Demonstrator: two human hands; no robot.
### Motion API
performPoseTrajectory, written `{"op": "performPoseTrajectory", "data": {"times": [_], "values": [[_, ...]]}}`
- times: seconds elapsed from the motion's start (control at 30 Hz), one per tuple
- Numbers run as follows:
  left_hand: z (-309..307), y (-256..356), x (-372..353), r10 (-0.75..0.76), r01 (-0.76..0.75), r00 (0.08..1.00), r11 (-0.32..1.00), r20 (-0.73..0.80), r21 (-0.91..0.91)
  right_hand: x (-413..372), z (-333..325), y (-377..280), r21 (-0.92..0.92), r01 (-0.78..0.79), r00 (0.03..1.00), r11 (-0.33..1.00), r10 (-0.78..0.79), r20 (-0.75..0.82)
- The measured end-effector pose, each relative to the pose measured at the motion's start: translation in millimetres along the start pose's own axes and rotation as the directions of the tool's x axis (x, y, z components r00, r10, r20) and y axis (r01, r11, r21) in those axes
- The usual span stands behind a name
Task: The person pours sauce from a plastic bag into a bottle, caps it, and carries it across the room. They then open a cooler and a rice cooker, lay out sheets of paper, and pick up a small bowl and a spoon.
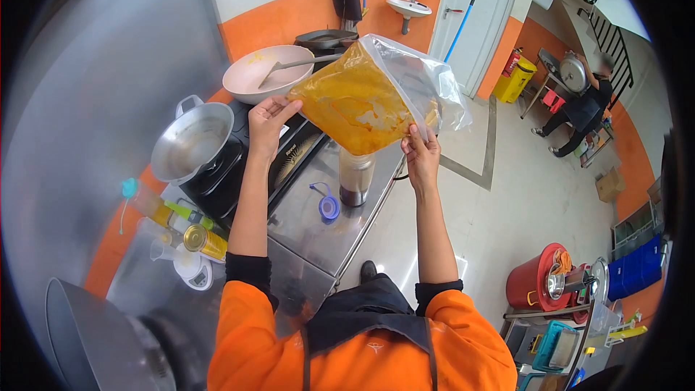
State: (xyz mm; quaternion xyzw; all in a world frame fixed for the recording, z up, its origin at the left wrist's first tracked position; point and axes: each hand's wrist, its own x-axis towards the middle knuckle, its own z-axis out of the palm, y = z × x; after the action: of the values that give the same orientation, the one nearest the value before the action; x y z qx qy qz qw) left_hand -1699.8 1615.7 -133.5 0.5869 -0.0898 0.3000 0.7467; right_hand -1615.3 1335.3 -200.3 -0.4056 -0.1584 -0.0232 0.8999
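Stretched between both hands is a clear plastic bag (355, 101), its inside coated with orange-yellow sauce at the left and mostly clear at the right. My left hand (269, 127) pinches its left corner. My right hand (422, 146) pinches the lower right edge between thumb and fingers. Below the bag a clear jar (356, 177) with dark contents at its bottom stands upright on the steel counter (311, 250). A blue lid (329, 208) lies to the left of the jar.
A pale pan (242, 72) with a spatula (304, 63) and a metal wok (194, 143) sit on burners at the left. Nearer are a yellow can (205, 241) and a white scale (194, 272). Another person (586, 105) holds a large round metal lid at the far right.
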Motion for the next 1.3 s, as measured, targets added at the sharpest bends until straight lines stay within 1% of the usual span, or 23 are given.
{"op": "performPoseTrajectory", "data": {"times": [0.03,0.23,0.33,0.47,0.5,0.53,0.57,0.63,0.67,0.7,0.77,0.8,0.83,0.87,0.9,0.93,0.97,1.0,1.03,1.07,1.2,1.23,1.3], "values": [[1.6,0.0,0.4,0.011,-0.009,1.0,0.997,-0.025,0.079,0.0,0.8,-0.8,0.0,0.002,1.0,1.0,-0.002,0.0],[-0.9,-4.1,0.4,0.055,-0.048,0.998,0.983,-0.034,0.179,-0.6,0.6,-0.5,-0.009,0.02,1.0,1.0,-0.02,0.017],[4.4,1.6,-3.9,0.075,-0.072,0.997,0.988,-0.017,0.139,-1.8,0.9,-0.9,-0.021,0.014,1.0,1.0,-0.014,0.011],[-10.2,-14.2,-1.1,0.07,-0.069,0.998,0.989,-0.004,0.128,-1.0,0.5,-1.6,-0.031,0.01,1.0,0.999,-0.009,0.029],[-14.0,-18.7,-1.3,0.029,-0.026,0.998,0.998,0.055,-0.062,-1.0,1.2,-1.0,-0.031,0.012,1.0,0.999,-0.012,0.026],[-11.0,-15.8,-2.6,-0.001,0.031,0.993,0.968,0.121,-0.247,-1.3,1.7,-0.3,-0.033,0.013,1.0,0.999,-0.012,0.024],[-4.7,-15.0,-6.2,-0.002,0.033,0.993,0.968,0.122,-0.25,-1.6,2.0,0.0,-0.028,0.011,1.0,1.0,-0.01,0.018],[14.9,-18.2,-17.9,-0.124,0.166,0.98,0.939,0.153,-0.3,2.0,4.1,-1.5,-0.034,0.007,1.0,0.999,-0.007,0.011],[19.8,-26.2,-22.9,-0.148,0.193,0.97,0.951,0.194,-0.24,3.9,5.1,-2.4,-0.039,0.02,0.999,0.999,-0.019,0.033],[22.1,-36.6,-33.0,-0.179,0.224,0.965,0.942,0.19,-0.249,0.0,2.2,-1.3,-0.048,0.023,0.999,0.999,-0.021,0.042],[26.1,-53.9,-35.4,-0.227,0.234,0.944,0.972,0.238,-0.001,0.1,2.8,-2.7,-0.06,0.037,0.999,0.998,-0.036,0.026],[24.9,-65.6,-33.8,-0.184,0.18,0.955,0.983,0.233,0.037,1.0,6.4,-6.6,-0.104,0.03,0.999,0.994,-0.026,0.032],[25.8,-64.2,-31.1,-0.17,0.166,0.957,0.986,0.235,0.036,3.1,10.5,-9.6,-0.145,0.025,0.999,0.989,-0.019,0.041],[26.0,-62.9,-30.7,-0.189,0.178,0.957,0.982,0.218,0.067,3.8,13.5,-13.1,-0.206,0.008,0.999,0.979,0.0,0.037],[26.5,-61.9,-30.0,-0.209,0.193,0.958,0.976,0.198,0.097,3.8,16.0,-16.4,-0.204,0.014,0.999,0.979,-0.005,0.045],[28.0,-60.3,-28.5,-0.168,0.152,0.971,0.983,0.173,0.099,1.9,22.1,-22.4,-0.253,0.0,0.999,0.968,0.011,0.04],[28.5,-58.5,-27.0,-0.164,0.149,0.972,0.984,0.171,0.1,-0.4,27.1,-27.0,-0.3,-0.017,0.999,0.954,0.028,0.032],[28.7,-57.2,-25.7,-0.201,0.187,0.966,0.978,0.161,0.095,-3.0,30.3,-28.0,-0.299,-0.017,0.999,0.954,0.029,0.034],[28.4,-56.8,-24.9,-0.238,0.227,0.959,0.97,0.153,0.09,-6.0,33.2,-27.5,-0.309,0.01,0.994,0.951,0.025,0.108],[28.1,-56.3,-24.3,-0.24,0.229,0.959,0.969,0.153,0.091,-8.1,34.4,-26.8,-0.317,0.037,0.984,0.948,0.022,0.179],[28.6,-60.6,-25.6,-0.251,0.24,0.954,0.967,0.165,0.085,-1.9,18.1,-8.1,-0.301,0.004,0.98,0.954,0.056,0.191],[27.7,-63.1,-25.4,-0.24,0.233,0.958,0.97,0.155,0.062,0.2,16.6,-8.1,-0.33,-0.001,0.976,0.944,0.073,0.204],[25.6,-68.6,-24.1,-0.233,0.222,0.961,0.971,0.149,0.084,5.8,12.9,-8.4,-0.359,-0.007,0.972,0.933,0.09,0.216]]}}
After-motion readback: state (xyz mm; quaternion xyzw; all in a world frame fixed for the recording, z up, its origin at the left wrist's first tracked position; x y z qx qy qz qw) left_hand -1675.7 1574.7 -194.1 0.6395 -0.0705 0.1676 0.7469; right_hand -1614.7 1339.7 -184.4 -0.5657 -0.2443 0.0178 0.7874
